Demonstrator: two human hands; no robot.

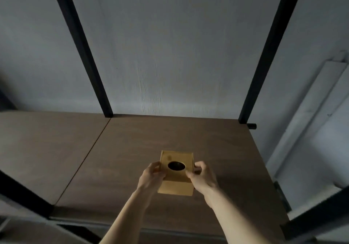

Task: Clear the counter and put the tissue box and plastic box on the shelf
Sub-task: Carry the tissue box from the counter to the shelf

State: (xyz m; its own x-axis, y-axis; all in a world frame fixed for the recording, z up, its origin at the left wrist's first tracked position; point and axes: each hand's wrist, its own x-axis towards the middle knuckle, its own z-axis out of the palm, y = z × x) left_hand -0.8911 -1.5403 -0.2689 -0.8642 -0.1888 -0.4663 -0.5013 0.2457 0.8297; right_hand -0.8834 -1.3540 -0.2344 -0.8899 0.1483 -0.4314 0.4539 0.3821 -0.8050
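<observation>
Head view: the wooden tissue box (176,172) is gripped on opposite sides by the left hand (151,177) and right hand (203,176) over the brown shelf board (132,149). It should be lowered level, set flat, and released only once seated.

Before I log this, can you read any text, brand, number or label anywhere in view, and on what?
None can be read.
Tissue box, held by the left hand and right hand: a small dark mark on top near the back left corner, too blurred to read.
Shelf, wall, black posts: no text.
</observation>
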